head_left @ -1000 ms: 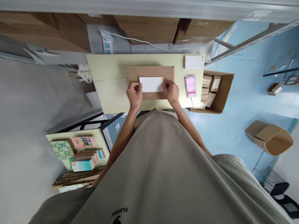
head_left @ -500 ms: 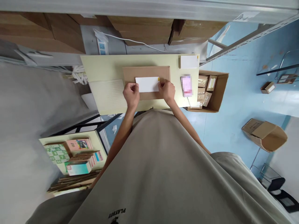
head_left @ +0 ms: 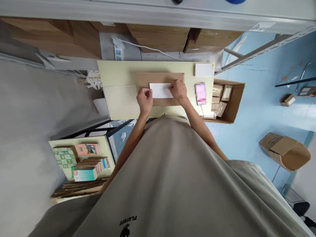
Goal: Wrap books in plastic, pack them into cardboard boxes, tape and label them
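A white rectangular card (head_left: 161, 91) lies over a flat brown cardboard piece (head_left: 160, 77) on the pale yellow table. My left hand (head_left: 145, 99) pinches the card's left edge between thumb and fingers. Over its right end is my right hand (head_left: 178, 90), fingers bent and pressed together at the card, covering that corner. Whether the cardboard is a closed box or a single sheet I cannot tell. A similar white card (head_left: 203, 69) with a small yellow mark rests at the table's far right corner.
A phone with a pink screen (head_left: 200, 93) and cable lies right of my right hand. Beyond the table's right edge stands an open carton (head_left: 237, 102) holding several small boxes. A lined sheet (head_left: 120, 102) covers the left side. Shelving with large cartons (head_left: 160, 37) rises behind.
The view has shifted, so the table appears slightly further right. My right hand has moved up a little along the card's right end and now hides its yellow mark. The left hand keeps its pinch.
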### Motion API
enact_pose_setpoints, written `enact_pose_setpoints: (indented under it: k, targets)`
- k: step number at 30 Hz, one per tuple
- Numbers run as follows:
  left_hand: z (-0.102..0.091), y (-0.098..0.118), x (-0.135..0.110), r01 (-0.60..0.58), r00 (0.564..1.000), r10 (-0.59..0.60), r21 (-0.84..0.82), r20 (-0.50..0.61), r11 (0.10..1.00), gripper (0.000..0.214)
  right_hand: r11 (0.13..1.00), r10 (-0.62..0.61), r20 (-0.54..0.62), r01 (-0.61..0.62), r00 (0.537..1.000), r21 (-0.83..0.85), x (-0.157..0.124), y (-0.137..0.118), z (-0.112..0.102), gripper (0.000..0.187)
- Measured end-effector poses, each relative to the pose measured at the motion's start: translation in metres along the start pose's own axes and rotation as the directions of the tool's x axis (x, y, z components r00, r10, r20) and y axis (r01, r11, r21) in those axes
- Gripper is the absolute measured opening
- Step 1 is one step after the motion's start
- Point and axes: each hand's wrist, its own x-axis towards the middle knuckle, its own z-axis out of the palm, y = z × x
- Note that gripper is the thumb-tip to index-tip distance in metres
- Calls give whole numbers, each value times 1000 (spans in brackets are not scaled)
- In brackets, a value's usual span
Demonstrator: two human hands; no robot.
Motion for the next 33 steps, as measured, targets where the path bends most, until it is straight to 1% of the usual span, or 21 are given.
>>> enact_pose_setpoints:
  k: [2, 3, 5, 7, 8, 10, 12, 14, 16, 17, 21, 22, 24, 27, 29, 31, 33]
  targets:
    - [0, -1, 0, 3, 1000, -3, -16, 8, 1000, 15, 999, -34, -33, 36, 999, 38, 7, -1, 3, 7]
    - [1, -2, 0, 3, 1000, -3, -28, 16, 1000, 16, 999, -44, -31, 45, 999, 29, 7, -1, 4, 7]
    - [1, -3, 0, 1, 1000, 0, -45, 25, 999, 17, 997, -55, 19, 56, 998, -45, -1, -1, 6, 7]
    - [1, -4, 0, -7, 1000, 8, -40, 21, 999, 18, 990, -47, 95, 60, 994, -128, -10, -3, 8, 6]
    - [2, -5, 0, -12, 1000, 13, -32, 17, 999, 17, 987, -41, 124, 60, 991, -152, -13, -6, 8, 5]
    - [2, -4, -1, -17, 1000, 17, -23, 11, 1000, 17, 985, -32, 146, 56, 989, -160, -11, -14, 8, 8]
    - [2, -3, -1, -17, 1000, 18, -35, 8, 999, 17, 988, -42, 125, 60, 991, -145, -2, -25, 7, 14]
    - [2, -1, -1, -21, 1000, 21, -47, 5, 999, 18, 988, -67, 79, 77, 995, -133, 6, -37, 8, 19]
    - [2, 0, -1, -24, 1000, 25, -39, 11, 999, 18, 987, -89, 53, 95, 995, -132, 7, -45, 12, 21]
    - [1, 1, -1, -24, 1000, 25, -29, 15, 999, 18, 985, -93, 67, 101, 993, -137, 4, -48, 14, 19]
    - [1, 0, 1, -33, 999, 33, 1, 37, 999, 16, 972, -101, 204, 140, 974, -191, -11, -55, 26, 11]
    - [1, 0, 1, -40, 998, 40, 9, 42, 999, 16, 968, -107, 218, 151, 970, -200, -11, -56, 28, 12]
    - [1, 0, 2, -53, 997, 50, 38, 55, 998, 17, 966, -119, 195, 159, 974, -205, -7, -61, 32, 14]
    - [0, 2, 3, -65, 996, 58, 97, 72, 993, 19, 966, -130, 108, 150, 986, -209, 3, -68, 35, 21]
    - [-1, 4, 3, -69, 995, 61, 121, 73, 990, 20, 966, -139, 71, 151, 988, -212, 4, -70, 37, 26]
    - [-3, 5, 3, -75, 995, 65, 129, 80, 989, 23, 965, -137, 84, 152, 987, -214, -1, -69, 37, 28]
    - [-4, 5, 3, -85, 993, 74, 123, 93, 989, 24, 963, -128, 129, 155, 983, -222, -8, -67, 37, 27]
